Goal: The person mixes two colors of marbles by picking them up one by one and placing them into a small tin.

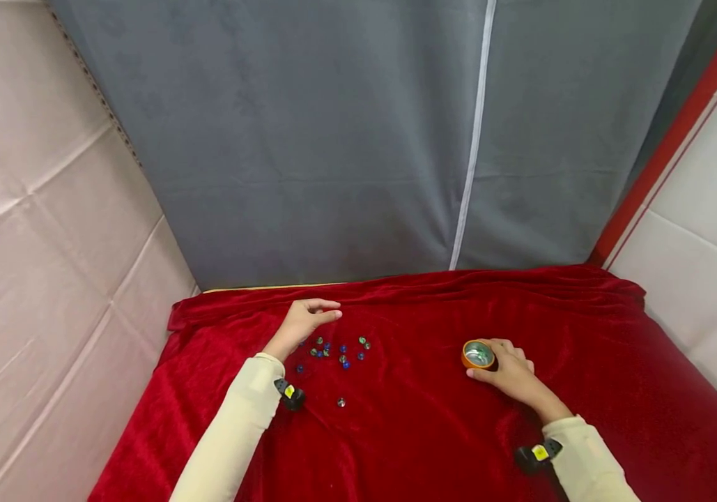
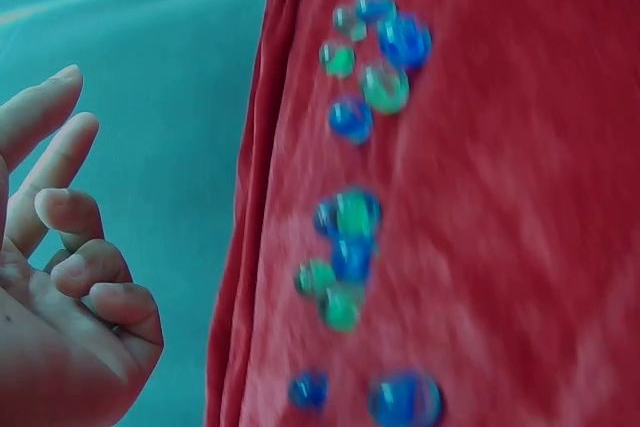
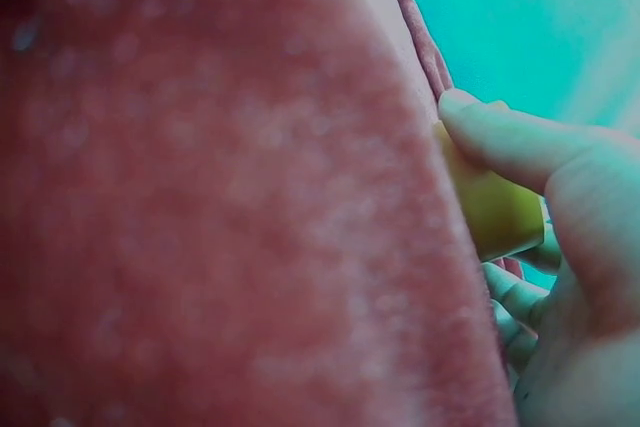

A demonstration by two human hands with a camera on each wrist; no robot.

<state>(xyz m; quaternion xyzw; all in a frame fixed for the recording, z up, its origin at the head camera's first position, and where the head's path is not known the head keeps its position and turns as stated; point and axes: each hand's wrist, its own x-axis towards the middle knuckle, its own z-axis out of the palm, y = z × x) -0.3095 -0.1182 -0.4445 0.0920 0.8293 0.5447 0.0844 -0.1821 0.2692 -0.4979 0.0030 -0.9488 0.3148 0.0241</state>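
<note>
Item, marbles (image 1: 345, 364): small balls in blue and green, loosely scattered left of centre on the red cloth (image 1: 408, 418) over the surface; one single marble (image 1: 341, 402) lies apart, nearer. Judged to be glass: light, hard, slippery, apt to roll if knocked; best pinched across the middle by thumb and forefinger

Item, orange cup (image 1: 466, 360): well to the right, mouth up, shiny inside, something green within. Judged light and stiff; best held round its outer wall, clear of the mouth

Item, left hand (image 1: 300, 322): at the cluster's far left; thumb and forefinger extended, a gap between their tips, nothing seen there; remaining fingers loosely bent toward the palm

Item, right hand (image 1: 511, 369): fingers and thumb curled round the cup's wall, gripping it from the right
</note>
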